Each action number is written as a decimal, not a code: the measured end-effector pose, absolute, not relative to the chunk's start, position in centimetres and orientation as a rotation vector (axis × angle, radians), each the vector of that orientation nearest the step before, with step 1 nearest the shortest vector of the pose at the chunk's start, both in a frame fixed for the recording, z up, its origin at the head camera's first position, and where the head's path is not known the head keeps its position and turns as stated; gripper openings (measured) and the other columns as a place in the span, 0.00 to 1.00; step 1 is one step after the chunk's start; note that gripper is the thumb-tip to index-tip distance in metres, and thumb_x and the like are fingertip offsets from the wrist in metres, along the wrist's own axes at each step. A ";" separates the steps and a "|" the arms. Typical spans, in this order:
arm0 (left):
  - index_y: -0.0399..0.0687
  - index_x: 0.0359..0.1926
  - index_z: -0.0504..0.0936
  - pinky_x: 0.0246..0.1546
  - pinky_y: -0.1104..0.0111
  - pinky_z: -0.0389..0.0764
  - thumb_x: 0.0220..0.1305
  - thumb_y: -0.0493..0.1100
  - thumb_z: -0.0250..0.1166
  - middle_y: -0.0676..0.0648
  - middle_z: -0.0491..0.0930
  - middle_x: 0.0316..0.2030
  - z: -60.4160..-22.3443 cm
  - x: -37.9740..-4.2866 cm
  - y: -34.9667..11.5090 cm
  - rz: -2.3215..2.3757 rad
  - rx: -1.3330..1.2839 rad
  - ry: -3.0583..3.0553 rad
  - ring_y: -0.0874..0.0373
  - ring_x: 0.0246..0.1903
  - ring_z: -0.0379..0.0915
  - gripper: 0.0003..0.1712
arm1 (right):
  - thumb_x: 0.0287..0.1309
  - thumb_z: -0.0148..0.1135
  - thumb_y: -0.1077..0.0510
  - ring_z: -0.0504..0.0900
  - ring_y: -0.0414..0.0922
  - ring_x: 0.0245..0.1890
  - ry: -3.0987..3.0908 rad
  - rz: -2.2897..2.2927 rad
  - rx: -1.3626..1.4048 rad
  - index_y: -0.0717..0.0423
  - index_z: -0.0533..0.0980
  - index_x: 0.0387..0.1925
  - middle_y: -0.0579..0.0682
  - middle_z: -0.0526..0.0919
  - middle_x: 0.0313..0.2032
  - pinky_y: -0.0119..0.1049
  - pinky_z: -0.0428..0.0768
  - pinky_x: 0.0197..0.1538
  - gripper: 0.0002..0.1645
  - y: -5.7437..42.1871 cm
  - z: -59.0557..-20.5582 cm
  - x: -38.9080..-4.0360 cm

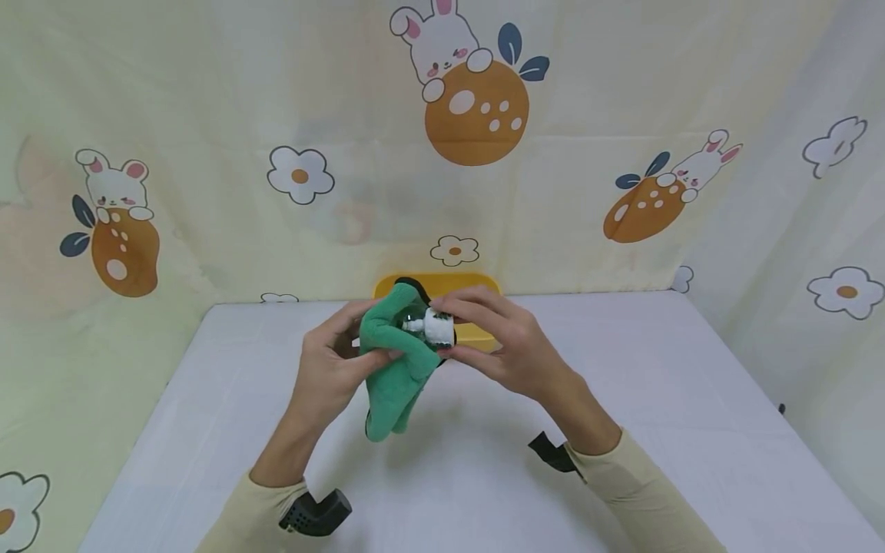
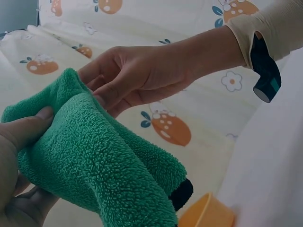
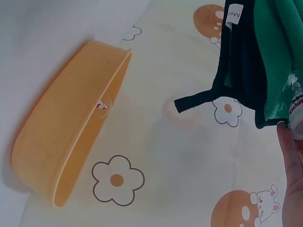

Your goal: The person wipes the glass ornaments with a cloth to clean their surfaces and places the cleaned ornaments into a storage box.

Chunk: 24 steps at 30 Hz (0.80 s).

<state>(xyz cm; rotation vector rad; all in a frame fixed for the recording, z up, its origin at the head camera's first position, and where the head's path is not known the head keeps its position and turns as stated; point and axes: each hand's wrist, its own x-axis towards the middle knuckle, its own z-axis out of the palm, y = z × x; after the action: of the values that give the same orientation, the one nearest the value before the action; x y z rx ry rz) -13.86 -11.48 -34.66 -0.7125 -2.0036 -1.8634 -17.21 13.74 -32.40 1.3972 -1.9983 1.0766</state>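
Observation:
A green terry cloth (image 1: pixel 397 384) with dark edging hangs folded above the table, and my left hand (image 1: pixel 335 361) grips its left side, thumb on top. Within the cloth's fold lies a small bottle-like object (image 1: pixel 437 328) with a clear, shiny part and a white printed end. My right hand (image 1: pixel 508 334) pinches that white end between thumb and fingers. From the left wrist, the cloth (image 2: pixel 99 146) hides the object, with the right hand (image 2: pixel 137 75) behind it. The right wrist view catches the cloth's white tag (image 3: pixel 235 14) and a dark strap loop (image 3: pixel 194 100).
Behind the hands, against the patterned curtain (image 1: pixel 373 184), stands a yellow tub (image 1: pixel 387 286) on the white table (image 1: pixel 622 384). A small red-and-white item (image 3: pixel 102 105) shows inside the tub. Black wrist devices (image 1: pixel 318 513) sit on both sleeves.

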 end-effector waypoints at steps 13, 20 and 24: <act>0.41 0.65 0.76 0.49 0.61 0.87 0.58 0.29 0.73 0.43 0.80 0.58 -34.4 -13.8 -11.6 -1.971 -0.691 -2.119 0.49 0.50 0.81 0.33 | 0.68 0.64 0.60 0.83 0.52 0.53 -1.749 0.759 1.485 0.57 0.80 0.53 0.57 0.81 0.54 0.38 0.84 0.56 0.14 13.1 -32.0 -17.4; 0.42 0.65 0.76 0.49 0.61 0.87 0.61 0.32 0.72 0.43 0.80 0.58 -34.5 -13.8 -11.7 -1.992 -0.695 -2.138 0.49 0.51 0.80 0.31 | 0.64 0.67 0.64 0.83 0.51 0.54 -1.756 0.685 1.468 0.56 0.80 0.53 0.57 0.81 0.54 0.37 0.83 0.58 0.16 12.9 -32.0 -17.2; 0.41 0.65 0.76 0.49 0.61 0.87 0.60 0.30 0.72 0.42 0.80 0.56 -34.7 -13.8 -11.7 -1.973 -0.711 -2.121 0.50 0.49 0.81 0.32 | 0.51 0.78 0.65 0.82 0.51 0.55 -1.858 0.710 1.467 0.59 0.79 0.55 0.57 0.81 0.55 0.36 0.83 0.58 0.28 13.4 -32.2 -17.1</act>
<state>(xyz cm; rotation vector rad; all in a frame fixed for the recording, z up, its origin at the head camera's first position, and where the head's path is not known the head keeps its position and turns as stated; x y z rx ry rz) -13.83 -11.71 -34.70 -0.7109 -2.1211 -1.9727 -17.14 13.45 -32.22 1.4674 -1.8579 0.7102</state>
